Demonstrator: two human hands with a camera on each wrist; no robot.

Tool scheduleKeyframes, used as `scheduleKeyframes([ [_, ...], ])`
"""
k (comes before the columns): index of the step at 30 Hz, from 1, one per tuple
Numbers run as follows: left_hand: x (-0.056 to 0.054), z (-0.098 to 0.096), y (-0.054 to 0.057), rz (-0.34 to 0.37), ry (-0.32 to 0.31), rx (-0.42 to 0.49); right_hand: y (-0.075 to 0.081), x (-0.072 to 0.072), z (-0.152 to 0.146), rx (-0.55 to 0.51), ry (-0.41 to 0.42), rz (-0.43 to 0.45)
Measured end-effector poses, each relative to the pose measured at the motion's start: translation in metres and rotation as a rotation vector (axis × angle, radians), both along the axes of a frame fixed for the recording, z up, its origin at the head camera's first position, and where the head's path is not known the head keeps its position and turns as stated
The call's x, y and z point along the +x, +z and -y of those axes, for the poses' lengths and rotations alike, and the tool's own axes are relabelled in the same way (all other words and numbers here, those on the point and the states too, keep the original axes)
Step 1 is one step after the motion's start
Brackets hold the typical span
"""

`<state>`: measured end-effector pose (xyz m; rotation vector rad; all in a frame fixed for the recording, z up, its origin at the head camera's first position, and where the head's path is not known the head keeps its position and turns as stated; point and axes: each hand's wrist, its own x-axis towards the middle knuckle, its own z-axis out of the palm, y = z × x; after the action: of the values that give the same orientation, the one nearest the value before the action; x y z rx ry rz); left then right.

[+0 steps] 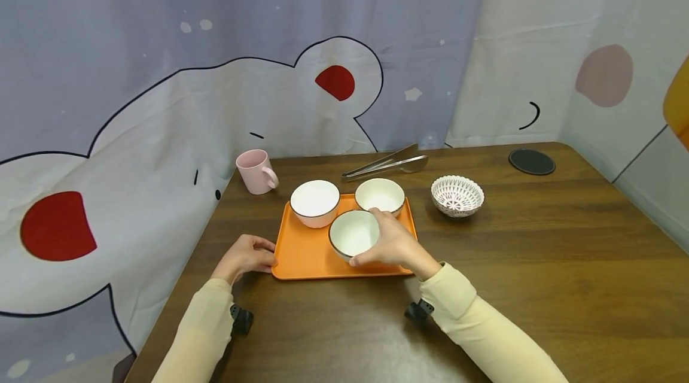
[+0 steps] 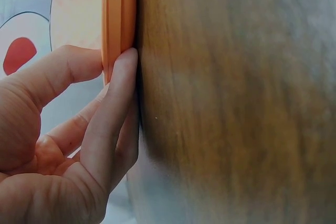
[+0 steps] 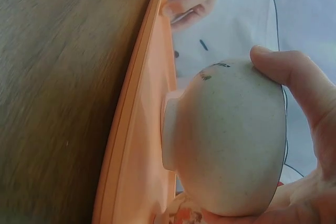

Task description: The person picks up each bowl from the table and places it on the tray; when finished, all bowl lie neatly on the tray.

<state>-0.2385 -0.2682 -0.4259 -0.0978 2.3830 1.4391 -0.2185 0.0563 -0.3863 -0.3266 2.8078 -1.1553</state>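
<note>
An orange tray [image 1: 302, 258] lies on the wooden table, and my left hand [image 1: 246, 258] pinches its left edge. In the left wrist view the thumb presses the rim [image 2: 113, 19] from above while fingers sit beneath. My right hand [image 1: 397, 243] grips a cream bowl [image 1: 352, 234] with a dark rim, thumb at the near side and fingers at the far side. In the right wrist view the bowl's foot [image 3: 169, 135] is at the tray surface; contact is hard to tell. Behind it on the tray stand a white-and-pink bowl [image 1: 314, 200] and another cream bowl [image 1: 380, 196].
A pink mug [image 1: 254, 173] stands beyond the tray's back left corner. Metal tongs [image 1: 384, 166] lie behind the bowls. To the right are a white openwork basket [image 1: 457, 197] and a black round coaster [image 1: 532, 161]. A patterned curtain [image 1: 269, 102] hangs behind the table.
</note>
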Motion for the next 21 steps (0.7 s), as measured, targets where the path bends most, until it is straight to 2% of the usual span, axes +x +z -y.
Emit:
scheduleKeyframes([
  [21,0.0,-0.001,0.0,0.001,0.013,-0.01,-0.001,0.002,0.034,-0.071,0.055,0.006],
])
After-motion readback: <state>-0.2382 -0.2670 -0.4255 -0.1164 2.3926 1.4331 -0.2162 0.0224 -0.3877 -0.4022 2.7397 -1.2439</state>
